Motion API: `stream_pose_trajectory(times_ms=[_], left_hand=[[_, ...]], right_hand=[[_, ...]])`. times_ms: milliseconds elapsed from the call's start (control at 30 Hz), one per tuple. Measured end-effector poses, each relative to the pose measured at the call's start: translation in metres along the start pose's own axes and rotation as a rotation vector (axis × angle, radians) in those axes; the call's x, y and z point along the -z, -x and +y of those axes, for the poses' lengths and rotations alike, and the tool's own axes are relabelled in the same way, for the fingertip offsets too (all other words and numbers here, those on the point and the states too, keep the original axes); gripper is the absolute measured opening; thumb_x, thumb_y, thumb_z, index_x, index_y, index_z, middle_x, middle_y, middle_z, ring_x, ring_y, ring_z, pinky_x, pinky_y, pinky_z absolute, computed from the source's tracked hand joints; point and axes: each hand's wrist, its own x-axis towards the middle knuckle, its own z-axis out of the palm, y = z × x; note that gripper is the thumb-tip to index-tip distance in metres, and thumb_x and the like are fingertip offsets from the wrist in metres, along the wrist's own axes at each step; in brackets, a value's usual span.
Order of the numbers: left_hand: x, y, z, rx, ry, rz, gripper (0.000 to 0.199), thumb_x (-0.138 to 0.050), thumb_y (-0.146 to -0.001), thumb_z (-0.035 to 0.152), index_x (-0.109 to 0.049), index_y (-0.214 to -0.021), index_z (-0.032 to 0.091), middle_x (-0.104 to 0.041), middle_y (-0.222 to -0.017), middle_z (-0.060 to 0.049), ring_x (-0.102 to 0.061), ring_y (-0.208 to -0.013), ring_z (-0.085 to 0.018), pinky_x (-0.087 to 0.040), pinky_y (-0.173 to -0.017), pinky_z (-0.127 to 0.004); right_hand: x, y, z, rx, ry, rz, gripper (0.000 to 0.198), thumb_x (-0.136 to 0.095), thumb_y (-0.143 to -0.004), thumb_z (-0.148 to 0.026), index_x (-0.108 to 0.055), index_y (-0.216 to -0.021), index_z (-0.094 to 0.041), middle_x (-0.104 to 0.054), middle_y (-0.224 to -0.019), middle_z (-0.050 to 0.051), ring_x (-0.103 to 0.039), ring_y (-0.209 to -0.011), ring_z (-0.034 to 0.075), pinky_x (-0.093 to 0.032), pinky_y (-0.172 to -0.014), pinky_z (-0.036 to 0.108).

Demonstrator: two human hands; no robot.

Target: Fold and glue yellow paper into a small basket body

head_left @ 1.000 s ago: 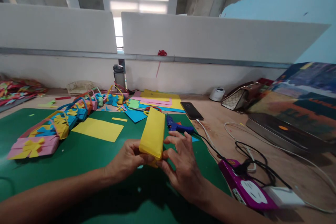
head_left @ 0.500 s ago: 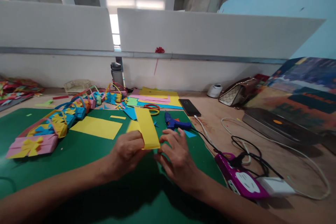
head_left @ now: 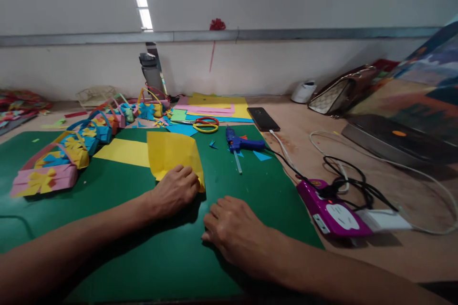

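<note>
Paper baskets (head_left: 100, 134) along left side of green mat (head_left: 157, 267). Flat yellow sheet (head_left: 123, 153) near mat's back edge, right end hidden by bent yellow paper (head_left: 171, 150) near mat's middle. We just let bent paper open out from box shape; folding looks unfinished. Our left hand (head_left: 179, 185) curls over its front corner; thumb hidden, can't tell if pinching. Our right hand (head_left: 231, 226) off paper now, fingers curled, nearer mat's front edge; palm hidden, can't tell if empty.
</note>
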Motion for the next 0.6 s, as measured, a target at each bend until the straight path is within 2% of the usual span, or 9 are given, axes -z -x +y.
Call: stream_pose_trajectory(times_ms=[133, 233, 300, 400, 600], left_hand=[[0.002, 0.005, 0.009, 0.136, 0.06, -0.106, 0.016, -0.051, -0.086, 0.022, -0.062, -0.079, 0.013, -0.059, -0.08, -0.009, -0.052, -0.076, -0.023, -0.041, -0.064, -0.034], [0.006, 0.016, 0.019, 0.197, 0.115, -0.138, 0.032, -0.048, -0.086, 0.041, -0.062, -0.087, 0.013, -0.058, -0.094, -0.013, -0.052, -0.087, -0.028, -0.044, -0.067, -0.038], [0.009, 0.023, 0.025, 0.194, 0.15, -0.136, 0.038, -0.042, -0.087, 0.046, -0.06, -0.097, 0.013, -0.055, -0.106, -0.015, -0.05, -0.094, -0.03, -0.044, -0.071, -0.041], [0.01, 0.027, 0.028, 0.209, 0.168, -0.129, 0.041, -0.034, -0.09, 0.044, -0.057, -0.104, 0.014, -0.052, -0.111, -0.015, -0.048, -0.096, -0.03, -0.043, -0.075, -0.044], [0.006, 0.018, 0.026, 0.262, 0.164, -0.094, 0.037, -0.03, -0.091, 0.038, -0.059, -0.096, 0.016, -0.051, -0.11, -0.013, -0.045, -0.099, -0.031, -0.04, -0.079, -0.045]], right_hand=[[-0.003, 0.001, 0.002, 0.01, -0.019, 0.011, 0.014, -0.061, -0.08, -0.029, -0.058, -0.075, -0.017, -0.06, -0.071, 0.003, -0.054, -0.067, 0.02, -0.038, -0.063, 0.033], [-0.004, 0.003, 0.001, 0.009, -0.008, 0.044, 0.009, -0.06, -0.08, -0.025, -0.058, -0.076, -0.017, -0.061, -0.073, 0.004, -0.055, -0.069, 0.021, -0.039, -0.064, 0.034], [-0.004, 0.003, -0.001, -0.006, 0.002, 0.062, 0.006, -0.059, -0.081, -0.023, -0.057, -0.078, -0.017, -0.062, -0.073, 0.004, -0.055, -0.07, 0.022, -0.039, -0.065, 0.034], [-0.004, 0.002, -0.005, -0.048, 0.007, 0.047, 0.001, -0.056, -0.082, -0.016, -0.056, -0.082, -0.017, -0.062, -0.069, 0.004, -0.056, -0.065, 0.02, -0.036, -0.059, 0.032], [-0.011, -0.006, -0.006, -0.129, 0.07, -0.039, 0.009, -0.054, -0.083, -0.014, -0.054, -0.091, -0.017, -0.064, -0.067, 0.004, -0.057, -0.058, 0.019, -0.027, -0.05, 0.03]])
